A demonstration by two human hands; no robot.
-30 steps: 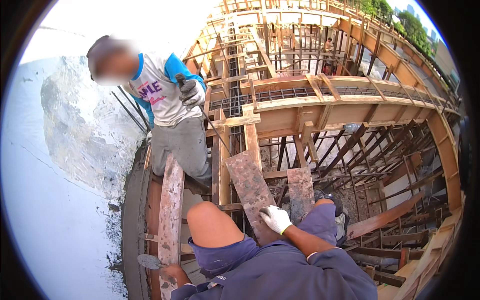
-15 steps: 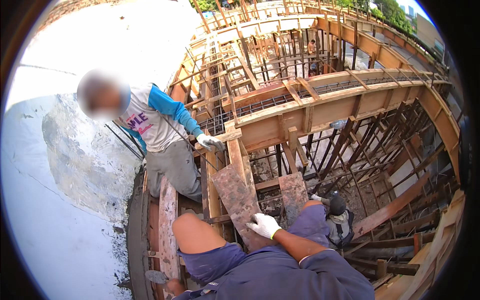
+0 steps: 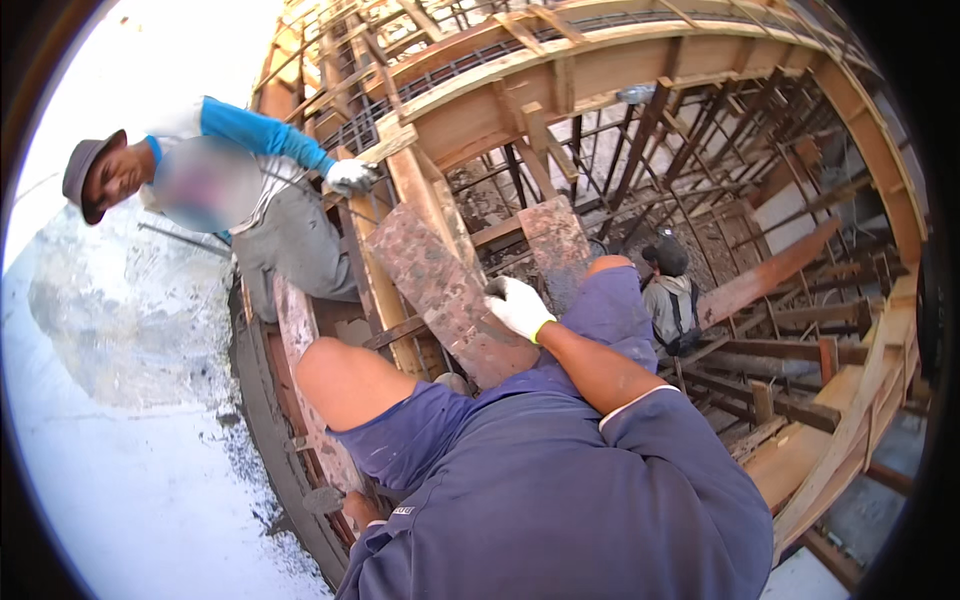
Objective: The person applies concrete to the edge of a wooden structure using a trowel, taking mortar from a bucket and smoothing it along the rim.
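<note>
My right hand (image 3: 520, 308), in a white glove, has its fingers curled over the right edge of a stained reddish board (image 3: 440, 292) that slants up between my knees. Low on the left, my bare left hand (image 3: 360, 510) is closed, partly hidden by my sleeve. From it sticks out the rounded grey blade of a trowel (image 3: 323, 500), beside a strip of wet grey mortar (image 3: 290, 470) along the wall foot. A second stained board (image 3: 556, 245) stands beyond my right hand.
A co-worker (image 3: 290, 250) kneels at the left, a gloved hand on the timber formwork. Below on the right is another person in a dark cap (image 3: 668, 258). Wooden beam forms (image 3: 620, 75) with rebar and props surround a deep drop. A pale wall (image 3: 120, 430) rises at left.
My view has tilted down, so the scene sits higher in the picture. My right hand stays at the board's edge, its fingers more curled. The co-worker's head has turned toward me.
</note>
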